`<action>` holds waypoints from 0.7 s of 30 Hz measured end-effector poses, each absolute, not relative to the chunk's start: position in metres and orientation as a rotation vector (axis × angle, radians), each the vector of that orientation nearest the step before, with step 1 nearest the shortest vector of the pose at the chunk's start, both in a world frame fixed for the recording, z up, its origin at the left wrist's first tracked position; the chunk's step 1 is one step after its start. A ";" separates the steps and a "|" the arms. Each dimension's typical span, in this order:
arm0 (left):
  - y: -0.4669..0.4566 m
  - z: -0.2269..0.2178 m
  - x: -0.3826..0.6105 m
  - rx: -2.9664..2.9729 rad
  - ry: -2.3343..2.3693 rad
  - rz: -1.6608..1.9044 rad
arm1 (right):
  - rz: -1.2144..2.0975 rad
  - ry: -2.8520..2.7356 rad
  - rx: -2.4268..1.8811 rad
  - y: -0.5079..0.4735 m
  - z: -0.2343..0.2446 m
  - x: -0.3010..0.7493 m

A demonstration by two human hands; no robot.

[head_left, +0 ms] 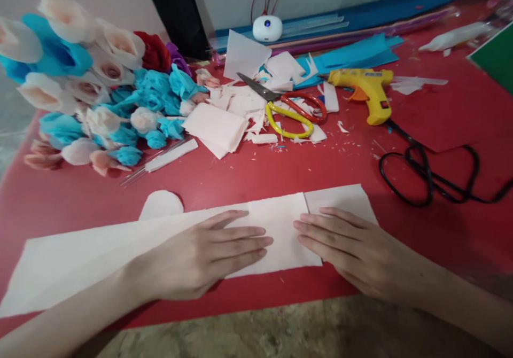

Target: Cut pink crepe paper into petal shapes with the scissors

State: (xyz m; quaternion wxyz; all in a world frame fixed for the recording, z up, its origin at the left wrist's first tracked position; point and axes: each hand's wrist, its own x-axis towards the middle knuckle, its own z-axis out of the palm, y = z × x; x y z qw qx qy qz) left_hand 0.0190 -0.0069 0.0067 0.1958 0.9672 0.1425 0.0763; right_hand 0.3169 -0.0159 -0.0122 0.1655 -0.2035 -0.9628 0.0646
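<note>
A long strip of white crepe paper (pixel 100 256) lies across the front of the red table, with a section folded over near its right end. My left hand (pixel 200 254) rests flat on the folded part, fingers pointing right. Opposite it, my right hand (pixel 347 246) lies with its fingers stretched over the fold's right edge. Both palms face down on the paper and neither grasps it. A rounded white paper piece (pixel 161 204) pokes out behind the strip, its lower part hidden.
Behind the strip are scissors (pixel 286 115) with red and yellow handles, folded paper (pixel 216 128) and scraps. A yellow glue gun (pixel 368 88) trails a black cord (pixel 427 176) at right. Paper flowers (pixel 108 91) crowd the left. The red table (pixel 304 165) ends just in front of my hands.
</note>
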 end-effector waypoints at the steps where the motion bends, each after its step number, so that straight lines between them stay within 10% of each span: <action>1: -0.007 0.006 0.019 2.710 0.397 0.207 | 0.188 -2.742 -0.584 -0.016 -0.012 0.317; 21: -0.009 0.007 0.020 2.770 0.464 0.106 | 0.250 -2.757 -0.572 -0.016 -0.016 0.318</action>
